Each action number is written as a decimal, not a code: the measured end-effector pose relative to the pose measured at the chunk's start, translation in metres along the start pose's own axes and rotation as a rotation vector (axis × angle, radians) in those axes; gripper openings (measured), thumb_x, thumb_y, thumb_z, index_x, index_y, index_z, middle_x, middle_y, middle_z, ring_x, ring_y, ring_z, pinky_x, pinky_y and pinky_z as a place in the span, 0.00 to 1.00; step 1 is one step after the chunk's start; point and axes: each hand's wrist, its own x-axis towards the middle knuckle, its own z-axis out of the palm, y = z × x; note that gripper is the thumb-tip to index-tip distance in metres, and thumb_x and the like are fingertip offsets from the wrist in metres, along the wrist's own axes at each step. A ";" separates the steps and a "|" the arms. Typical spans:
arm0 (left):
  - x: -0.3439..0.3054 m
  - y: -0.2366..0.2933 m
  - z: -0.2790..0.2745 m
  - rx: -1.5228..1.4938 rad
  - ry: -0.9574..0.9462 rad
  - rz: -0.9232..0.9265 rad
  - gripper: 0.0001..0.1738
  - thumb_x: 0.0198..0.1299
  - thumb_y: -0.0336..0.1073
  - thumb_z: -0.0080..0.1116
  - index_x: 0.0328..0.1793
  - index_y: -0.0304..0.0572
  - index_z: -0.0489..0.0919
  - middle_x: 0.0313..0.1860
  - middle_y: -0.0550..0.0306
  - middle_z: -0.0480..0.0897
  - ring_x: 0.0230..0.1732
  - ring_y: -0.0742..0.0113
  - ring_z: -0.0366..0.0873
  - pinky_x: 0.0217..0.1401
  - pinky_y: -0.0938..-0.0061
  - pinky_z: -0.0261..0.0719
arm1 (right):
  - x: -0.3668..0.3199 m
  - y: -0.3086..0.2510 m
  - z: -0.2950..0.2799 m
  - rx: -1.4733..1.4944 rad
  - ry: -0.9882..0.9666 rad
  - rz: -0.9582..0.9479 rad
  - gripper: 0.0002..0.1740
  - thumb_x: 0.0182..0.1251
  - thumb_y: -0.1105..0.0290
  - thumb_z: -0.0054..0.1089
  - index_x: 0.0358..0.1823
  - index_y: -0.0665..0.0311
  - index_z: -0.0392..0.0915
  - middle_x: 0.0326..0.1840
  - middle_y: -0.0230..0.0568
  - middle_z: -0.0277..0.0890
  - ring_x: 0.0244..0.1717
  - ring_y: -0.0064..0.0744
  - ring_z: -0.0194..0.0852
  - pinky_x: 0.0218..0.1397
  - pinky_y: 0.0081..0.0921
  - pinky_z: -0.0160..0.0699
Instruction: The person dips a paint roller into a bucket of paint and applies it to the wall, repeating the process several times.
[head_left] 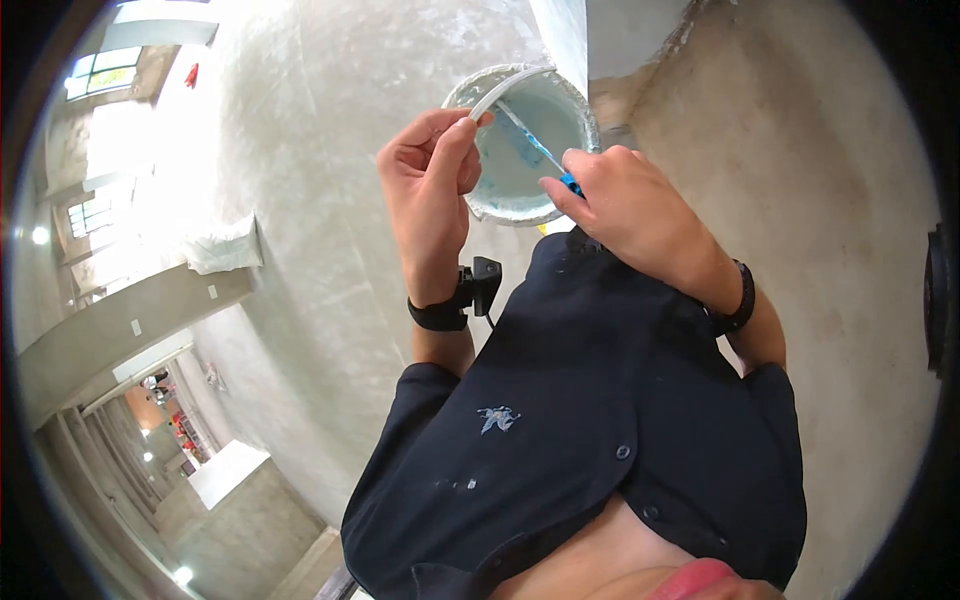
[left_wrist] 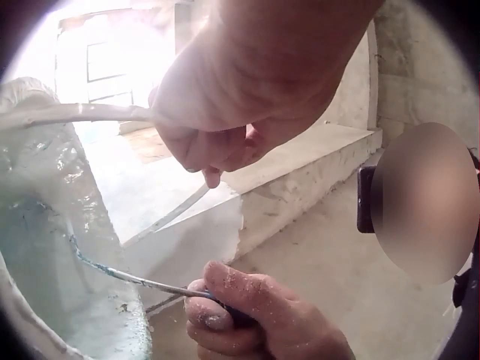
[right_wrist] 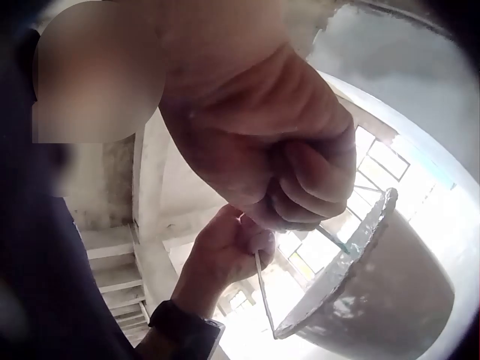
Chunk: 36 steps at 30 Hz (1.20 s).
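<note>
A bucket (head_left: 530, 216) with a crusted rim hangs in front of the torso, with pale bluish-white liquid (head_left: 510, 180) inside. My left hand (head_left: 428, 190) grips its white handle (head_left: 507, 84) between thumb and curled fingers. In my right hand (head_left: 640, 210), close to the near right rim, is a thin metal rod tool with a blue handle (head_left: 571, 184). Its bent, blue-smeared rod (left_wrist: 127, 277) slants down into the bucket, where the far end is hidden. The right wrist view shows the bucket's smooth outer wall (right_wrist: 390, 292) beside both hands.
A white panel (head_left: 562, 40) stands just beyond the bucket, with a rough brown wall or floor surface (head_left: 780, 150) to the right. Pale concrete (head_left: 310, 160) spreads out on the left. A low ledge (left_wrist: 300, 180) runs behind the hands in the left wrist view.
</note>
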 end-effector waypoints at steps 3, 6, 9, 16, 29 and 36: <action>0.000 -0.002 0.000 -0.015 -0.008 0.031 0.08 0.60 0.25 0.53 0.38 0.25 0.81 0.16 0.69 0.66 0.17 0.84 0.55 0.20 0.82 0.47 | 0.000 -0.001 -0.002 -0.042 -0.063 -0.035 0.22 0.67 0.56 0.54 0.29 0.71 0.75 0.26 0.59 0.76 0.34 0.57 0.78 0.40 0.42 0.77; 0.003 -0.004 0.005 -0.001 0.004 0.070 0.08 0.60 0.25 0.53 0.37 0.25 0.81 0.17 0.68 0.68 0.17 0.84 0.56 0.20 0.84 0.48 | -0.002 0.000 -0.007 -0.040 -0.113 -0.100 0.21 0.66 0.56 0.55 0.32 0.72 0.74 0.27 0.59 0.77 0.35 0.56 0.78 0.40 0.42 0.77; 0.010 -0.006 0.008 0.062 0.017 0.144 0.08 0.59 0.26 0.54 0.37 0.25 0.81 0.17 0.67 0.71 0.18 0.84 0.58 0.21 0.84 0.50 | 0.000 0.006 -0.011 -0.044 -0.155 -0.157 0.20 0.66 0.57 0.55 0.34 0.72 0.72 0.27 0.58 0.76 0.34 0.56 0.77 0.39 0.43 0.75; 0.013 -0.002 0.014 0.229 0.132 0.347 0.08 0.59 0.25 0.55 0.36 0.23 0.81 0.17 0.68 0.68 0.17 0.84 0.54 0.20 0.82 0.47 | -0.010 0.009 -0.033 -0.124 -0.229 -0.248 0.14 0.66 0.62 0.55 0.36 0.70 0.72 0.28 0.53 0.75 0.33 0.53 0.76 0.37 0.42 0.73; 0.014 -0.002 0.005 0.156 0.101 0.293 0.08 0.58 0.25 0.55 0.35 0.22 0.80 0.16 0.67 0.67 0.17 0.83 0.54 0.20 0.83 0.46 | -0.007 0.024 -0.070 -0.070 -0.306 -0.267 0.11 0.63 0.66 0.56 0.33 0.68 0.72 0.28 0.55 0.74 0.36 0.56 0.75 0.38 0.45 0.71; 0.009 0.003 0.004 -0.029 -0.003 0.209 0.07 0.57 0.22 0.53 0.35 0.22 0.80 0.15 0.66 0.68 0.16 0.83 0.54 0.20 0.83 0.47 | 0.001 0.019 -0.043 -0.094 -0.212 -0.206 0.15 0.67 0.64 0.53 0.31 0.71 0.72 0.25 0.57 0.74 0.33 0.57 0.75 0.36 0.43 0.72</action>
